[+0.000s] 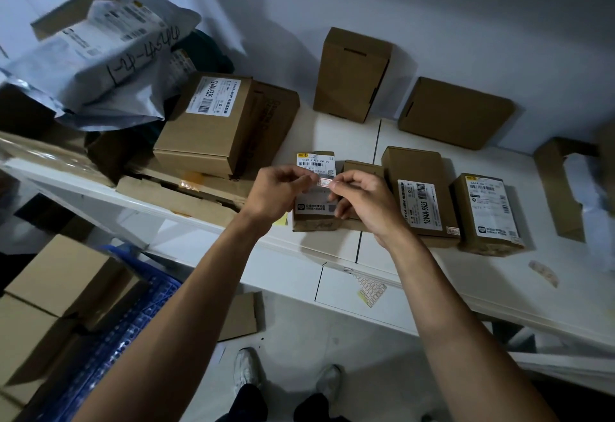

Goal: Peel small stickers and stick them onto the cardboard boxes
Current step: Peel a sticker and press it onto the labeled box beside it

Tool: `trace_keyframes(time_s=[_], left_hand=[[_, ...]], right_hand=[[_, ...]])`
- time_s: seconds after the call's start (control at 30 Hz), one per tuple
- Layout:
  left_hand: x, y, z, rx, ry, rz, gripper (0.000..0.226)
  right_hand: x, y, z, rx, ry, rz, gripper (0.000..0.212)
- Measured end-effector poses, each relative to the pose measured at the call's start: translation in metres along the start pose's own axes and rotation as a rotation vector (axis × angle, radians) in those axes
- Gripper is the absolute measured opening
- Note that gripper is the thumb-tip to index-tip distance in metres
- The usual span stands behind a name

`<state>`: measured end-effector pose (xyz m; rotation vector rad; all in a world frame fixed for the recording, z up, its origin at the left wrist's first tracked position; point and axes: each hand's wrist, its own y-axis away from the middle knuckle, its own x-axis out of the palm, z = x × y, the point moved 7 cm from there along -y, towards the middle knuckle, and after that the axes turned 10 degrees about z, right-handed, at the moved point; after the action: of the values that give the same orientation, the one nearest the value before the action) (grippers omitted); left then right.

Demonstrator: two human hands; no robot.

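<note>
My left hand (276,192) and my right hand (361,200) meet above a small cardboard box (314,222) with a white shipping label. Between their fingertips is a small red-and-white sticker (324,183), pinched from both sides over the label. Two more labelled boxes lie to the right: a long one (421,188) and a shorter one (487,215), each with a small sticker at its near corner. A sticker sheet (371,290) with several rows of small stickers lies at the table's near edge.
Plain boxes stand at the back (352,75) (456,112), a large labelled box (216,122) and grey mailing bags (100,55) at left. A used backing strip (544,271) lies on the white table (432,271). Cartons and a blue crate (133,321) sit on the floor at left.
</note>
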<state>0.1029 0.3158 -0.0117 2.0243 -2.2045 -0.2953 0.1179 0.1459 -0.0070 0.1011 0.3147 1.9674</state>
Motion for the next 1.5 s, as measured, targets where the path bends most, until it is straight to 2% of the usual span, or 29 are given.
trace_keyframes(time_s=[0.3,0.5,0.83,0.9,0.97,1.07,1.17,1.3,1.5], left_hand=[[0.008,0.002,0.002,-0.049,0.021,0.063,0.018],[0.009,0.004,0.003,-0.070,0.080,0.061,0.022],[0.016,0.004,0.002,-0.056,0.035,0.046,0.022],[0.016,0.003,0.001,0.005,-0.072,0.012,0.020],[0.014,0.001,-0.001,0.090,-0.362,-0.041,0.024],[0.014,0.007,-0.003,0.256,-0.835,-0.144,0.056],[0.022,0.007,0.007,0.339,-1.066,-0.100,0.090],[0.022,0.000,0.029,0.264,-1.005,0.013,0.104],[0.013,-0.002,0.033,0.341,-0.980,0.058,0.101]], right_hand=[[-0.005,0.001,0.001,-0.016,0.009,0.000,0.008],[-0.018,0.009,0.006,-0.065,0.136,-0.103,0.006],[-0.016,0.011,0.002,-0.041,0.143,-0.067,0.007],[-0.018,0.011,-0.002,-0.019,0.130,-0.077,0.010],[-0.022,0.010,-0.009,0.009,0.101,-0.092,0.008],[-0.027,0.010,-0.018,0.049,0.077,-0.095,0.008],[-0.028,0.009,-0.023,0.090,0.064,-0.094,0.007],[-0.026,0.006,-0.029,0.129,0.034,-0.090,0.006],[-0.022,0.004,-0.032,0.162,0.035,-0.043,0.010]])
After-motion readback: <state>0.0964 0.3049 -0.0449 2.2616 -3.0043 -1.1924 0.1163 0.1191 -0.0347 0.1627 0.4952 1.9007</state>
